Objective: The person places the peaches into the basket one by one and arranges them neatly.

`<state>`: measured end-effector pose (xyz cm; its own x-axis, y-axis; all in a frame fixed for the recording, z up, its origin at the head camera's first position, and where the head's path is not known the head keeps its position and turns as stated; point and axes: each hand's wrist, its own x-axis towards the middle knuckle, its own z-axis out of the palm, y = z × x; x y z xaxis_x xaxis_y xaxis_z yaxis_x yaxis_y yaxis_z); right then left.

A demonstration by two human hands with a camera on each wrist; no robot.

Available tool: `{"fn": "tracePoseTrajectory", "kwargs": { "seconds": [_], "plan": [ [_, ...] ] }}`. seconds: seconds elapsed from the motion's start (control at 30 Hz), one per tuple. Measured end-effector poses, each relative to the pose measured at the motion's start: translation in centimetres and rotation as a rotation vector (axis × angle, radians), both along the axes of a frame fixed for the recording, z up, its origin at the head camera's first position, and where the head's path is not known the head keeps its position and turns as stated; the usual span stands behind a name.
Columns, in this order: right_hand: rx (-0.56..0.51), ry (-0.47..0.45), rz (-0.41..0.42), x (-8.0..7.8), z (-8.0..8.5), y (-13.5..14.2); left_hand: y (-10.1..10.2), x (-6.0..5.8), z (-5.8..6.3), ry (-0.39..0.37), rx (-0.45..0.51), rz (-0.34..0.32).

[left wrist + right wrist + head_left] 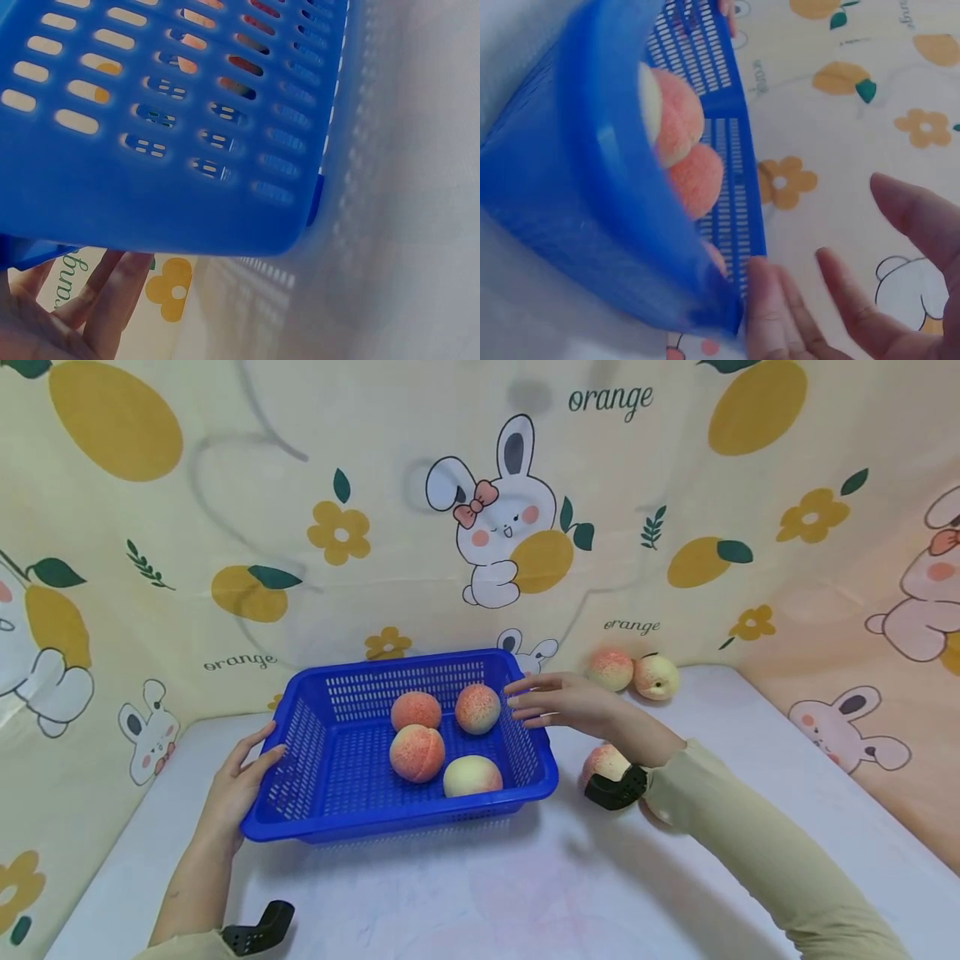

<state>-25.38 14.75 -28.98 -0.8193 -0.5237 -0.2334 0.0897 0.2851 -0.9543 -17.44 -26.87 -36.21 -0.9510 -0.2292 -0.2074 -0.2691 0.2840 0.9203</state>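
A blue plastic basket with slotted walls holds several peaches, among them a reddish peach and a pale yellow one. At its left end my left hand holds the rim, thumb and fingers about the edge; the left wrist view shows these fingers partly behind the basket wall. My right hand is beside the right rim, its fingers extended and spread, with nothing in its grasp. In the right wrist view its fingertips are close to the basket's corner; whether they touch is unclear.
Two peaches, one red and one pale, lie at the table's back right. Another peach sits below my right forearm, partly covered by the black wrist mount. A printed cloth hangs behind the white table.
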Motion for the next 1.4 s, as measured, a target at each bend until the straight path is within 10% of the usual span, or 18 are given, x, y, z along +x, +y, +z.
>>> {"fn": "tracePoseTrajectory", "kwargs": {
  "seconds": [1.4],
  "plan": [
    [0.050, 0.132, -0.297, 2.0, -2.4, 10.4, 0.0, -0.1, -0.1, 0.006, 0.013, 0.012]
  ]
}}
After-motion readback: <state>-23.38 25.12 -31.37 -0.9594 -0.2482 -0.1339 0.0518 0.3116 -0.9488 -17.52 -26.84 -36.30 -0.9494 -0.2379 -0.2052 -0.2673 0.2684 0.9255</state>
